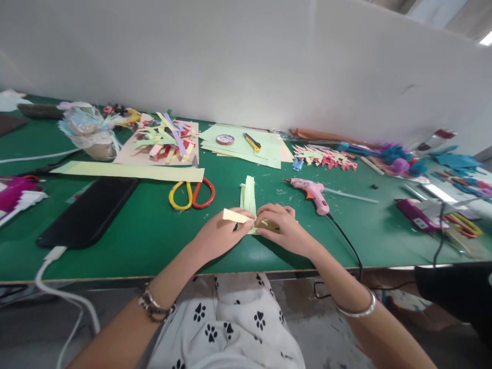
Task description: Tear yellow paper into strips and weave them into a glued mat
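Observation:
My left hand (220, 233) and my right hand (282, 225) meet over pale yellow-green paper strips (248, 195) lying on the green table (134, 241). The left fingers pinch a folded yellow strip end (235, 216) that sticks out to the left. The right fingers press down on the strips where they cross, near the table's front edge. The rest of the strips fan away from me toward the back.
Scissors with yellow and red handles (191, 195) lie left of the strips, a pink glue gun (313, 192) with its cord to the right. A black phone (88, 211) on a white cable sits at the left. Paper sheets, cut scraps, a tape roll (225, 139) and a utility knife (252, 142) lie behind.

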Action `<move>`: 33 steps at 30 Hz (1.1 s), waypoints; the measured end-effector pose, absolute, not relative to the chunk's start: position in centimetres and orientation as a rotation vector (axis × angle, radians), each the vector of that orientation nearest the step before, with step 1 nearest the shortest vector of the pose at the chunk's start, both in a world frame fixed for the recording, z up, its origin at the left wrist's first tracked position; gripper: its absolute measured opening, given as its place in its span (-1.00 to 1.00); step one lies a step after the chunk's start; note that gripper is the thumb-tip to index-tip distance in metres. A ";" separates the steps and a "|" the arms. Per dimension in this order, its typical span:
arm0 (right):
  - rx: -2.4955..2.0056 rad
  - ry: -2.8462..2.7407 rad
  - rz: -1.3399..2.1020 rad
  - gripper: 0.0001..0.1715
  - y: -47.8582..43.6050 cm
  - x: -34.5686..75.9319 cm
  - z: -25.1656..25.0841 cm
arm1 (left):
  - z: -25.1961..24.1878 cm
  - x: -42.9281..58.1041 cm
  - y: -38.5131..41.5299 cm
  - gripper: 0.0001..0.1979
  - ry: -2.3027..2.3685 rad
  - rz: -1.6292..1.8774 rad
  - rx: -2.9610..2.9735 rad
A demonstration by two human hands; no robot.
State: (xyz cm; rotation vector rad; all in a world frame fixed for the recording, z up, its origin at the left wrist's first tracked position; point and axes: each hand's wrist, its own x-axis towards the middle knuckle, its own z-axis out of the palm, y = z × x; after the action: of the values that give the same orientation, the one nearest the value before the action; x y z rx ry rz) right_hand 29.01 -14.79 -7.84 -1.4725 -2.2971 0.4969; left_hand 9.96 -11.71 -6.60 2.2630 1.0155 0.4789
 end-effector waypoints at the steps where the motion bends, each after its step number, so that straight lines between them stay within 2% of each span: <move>1: -1.476 -2.305 0.481 -0.89 -14.8 29.0 -7.9 | -6.6 9.9 -11.7 -0.75 1.012 0.478 2.264; 7: -1.495 -2.357 0.387 -0.87 -14.7 28.8 -8.2 | -6.7 9.8 -11.7 -0.80 1.017 0.466 2.206; 19: -1.457 -2.322 0.468 -0.88 -14.6 29.0 -8.2 | -6.7 9.9 -11.7 -0.86 1.006 0.500 2.180; 27: -1.463 -2.288 0.487 -0.89 -14.6 28.9 -8.2 | -7.2 10.0 -11.6 -0.78 1.093 0.467 2.283; 33: -1.462 -2.159 0.348 -0.80 -15.3 29.2 -7.9 | -7.2 9.5 -11.7 -0.72 0.938 0.395 2.487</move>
State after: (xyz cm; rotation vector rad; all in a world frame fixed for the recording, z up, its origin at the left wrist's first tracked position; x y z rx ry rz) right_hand 29.21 -15.26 -7.86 -1.4619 -2.1589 0.3476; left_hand 9.50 -11.75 -7.16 2.4870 0.9378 0.3945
